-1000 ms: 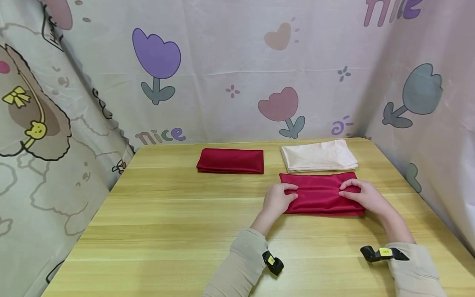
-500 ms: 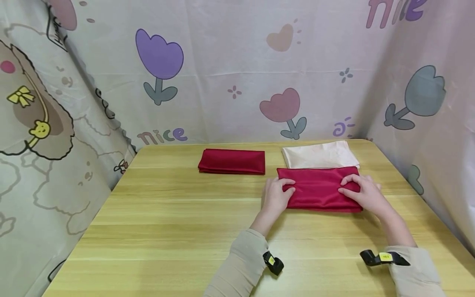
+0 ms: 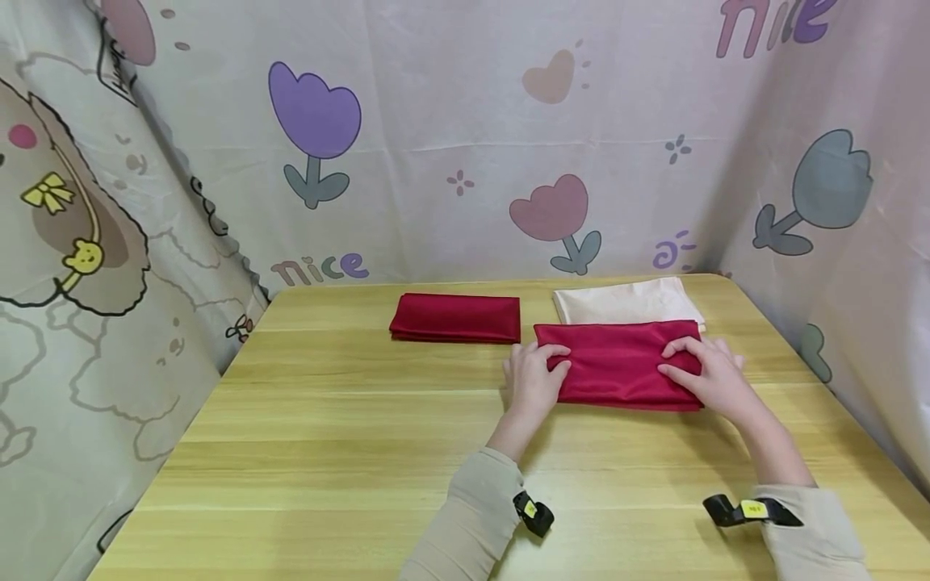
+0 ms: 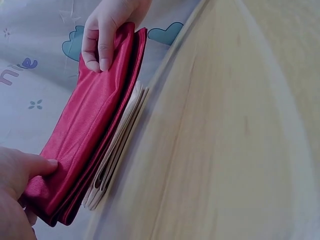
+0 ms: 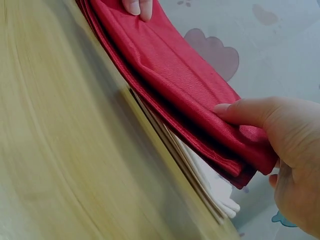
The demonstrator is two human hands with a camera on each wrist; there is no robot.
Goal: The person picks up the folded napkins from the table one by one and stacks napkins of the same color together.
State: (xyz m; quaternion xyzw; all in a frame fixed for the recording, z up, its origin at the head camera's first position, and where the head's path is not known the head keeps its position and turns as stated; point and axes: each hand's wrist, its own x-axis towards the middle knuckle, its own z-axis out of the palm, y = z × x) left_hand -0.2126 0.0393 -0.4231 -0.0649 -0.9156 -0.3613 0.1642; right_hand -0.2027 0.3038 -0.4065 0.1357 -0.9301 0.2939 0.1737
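Both hands hold a folded, shiny red cloth (image 3: 613,367) by its two short ends. At its left end my left hand (image 3: 532,379) pinches the layers, thumb on top and fingers partly underneath. The opposite end is gripped by my right hand (image 3: 715,378) in much the same way. In the left wrist view the cloth (image 4: 92,117) hangs raised over the table, its folded layers parting slightly along the near edge. Behind it lies a folded cream cloth (image 3: 628,300), its front edge overlapped by the red one in the head view.
A second folded dark red cloth (image 3: 456,318) lies flat to the left, near the back of the wooden table (image 3: 327,452). A printed curtain (image 3: 436,97) hangs behind the table and along both sides. Black cameras are strapped to both sleeves.
The held red cloth has risen and moved toward the back and slightly left, now overlapping the cream cloth's front edge. Both hands keep their hold.
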